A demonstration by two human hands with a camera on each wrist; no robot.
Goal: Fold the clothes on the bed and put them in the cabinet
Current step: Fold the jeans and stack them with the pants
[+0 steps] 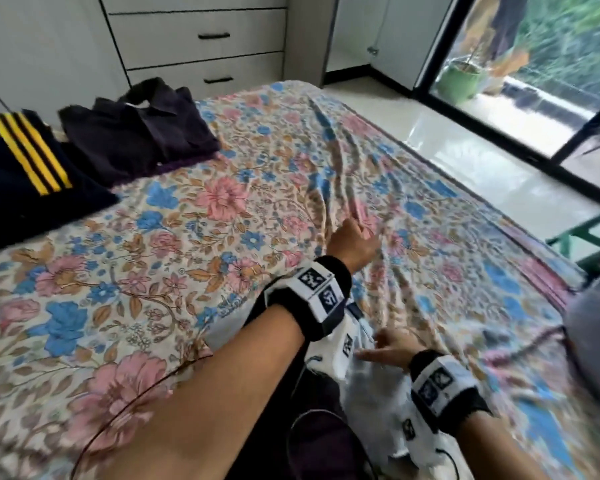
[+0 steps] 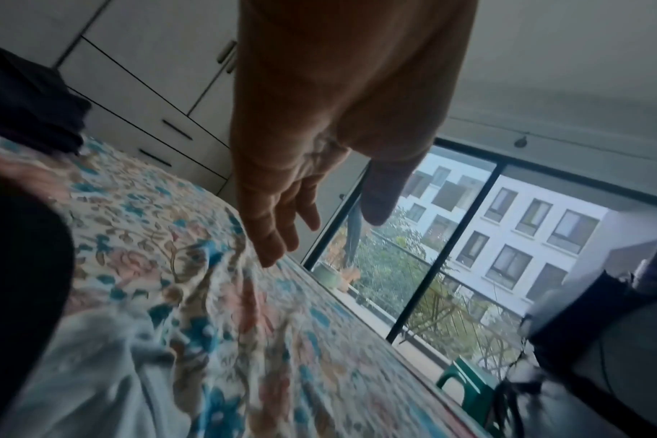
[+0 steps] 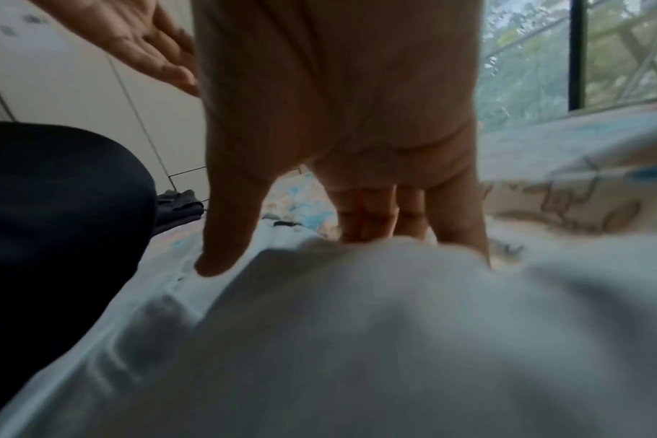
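A white garment lies crumpled on the floral bed sheet at the near edge. My right hand rests flat on it, and in the right wrist view its straight fingers and thumb press into the white cloth. My left hand reaches further out over the wrinkled sheet. Its fingers are straight and hold nothing, with the tips just at the sheet. A folded dark purple shirt and a navy garment with yellow stripes lie at the far left. The white cabinet stands behind them, drawers closed.
The bed's right edge runs along a glossy floor and a glass door. A green stool stands at the right. A grey rounded thing sits at the right border. Thin cables trail from my wrist bands.
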